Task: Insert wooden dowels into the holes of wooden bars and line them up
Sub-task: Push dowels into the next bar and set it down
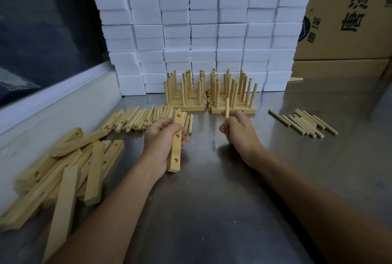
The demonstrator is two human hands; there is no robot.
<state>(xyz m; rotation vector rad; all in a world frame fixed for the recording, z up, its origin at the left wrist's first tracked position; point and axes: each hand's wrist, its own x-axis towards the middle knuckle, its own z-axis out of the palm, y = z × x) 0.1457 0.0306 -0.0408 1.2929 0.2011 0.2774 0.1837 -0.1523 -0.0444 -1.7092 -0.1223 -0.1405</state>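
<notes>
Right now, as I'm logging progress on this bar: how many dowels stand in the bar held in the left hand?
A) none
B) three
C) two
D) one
A: the bar gripped by the left hand shows only empty holes, while the right hand holds a dowel apart from it.

White foam blocks (199, 30) stacked behind steel table (222, 210).
</notes>
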